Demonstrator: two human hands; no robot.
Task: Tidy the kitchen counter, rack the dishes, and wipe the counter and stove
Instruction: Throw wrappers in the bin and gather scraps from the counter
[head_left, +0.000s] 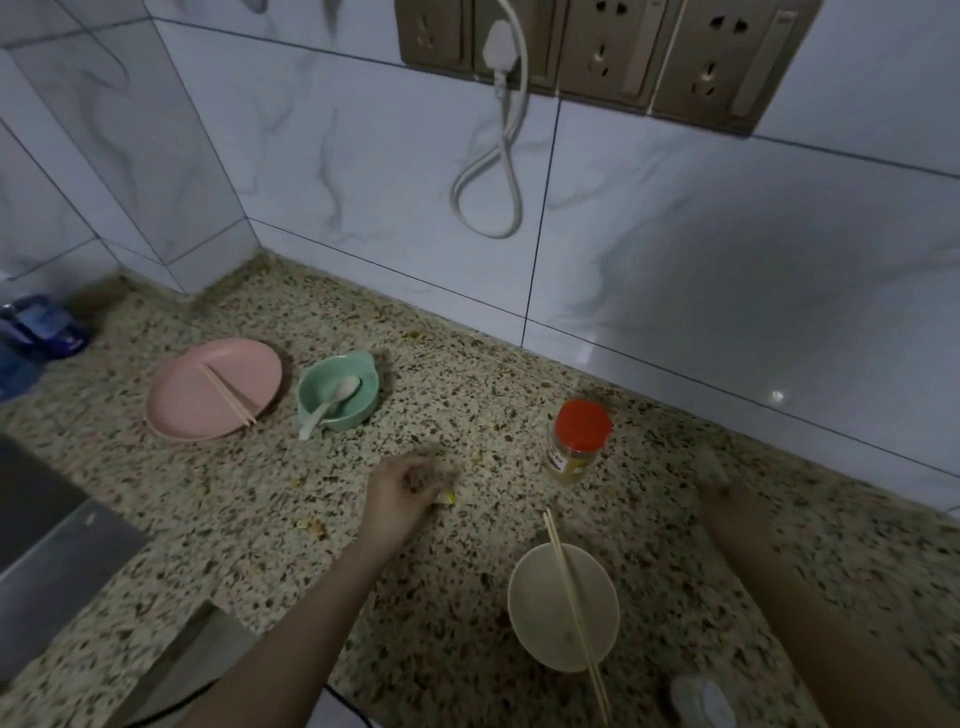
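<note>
On the speckled counter (467, 405) my left hand (405, 488) curls its fingers round small yellowish scraps (445, 498) near the middle. My right hand (714, 475) is blurred at the right, over the counter; its fingers are too smeared to read. A pink plate (182, 400) with chopsticks (228, 400) across it lies at the left. Beside it stands a green bowl (358, 410) holding a white spoon (327, 405). A cream bowl (540, 623) with chopsticks (574, 608) laid over it sits at the front.
A red-lidded jar (574, 441) stands right of centre. Small crumbs (311, 527) dot the counter. A stove edge (47, 540) lies at the left, blue packaging (36, 332) in the far-left corner. A white cable (498, 171) hangs from wall sockets (597, 52). A white object (701, 701) sits at the bottom right.
</note>
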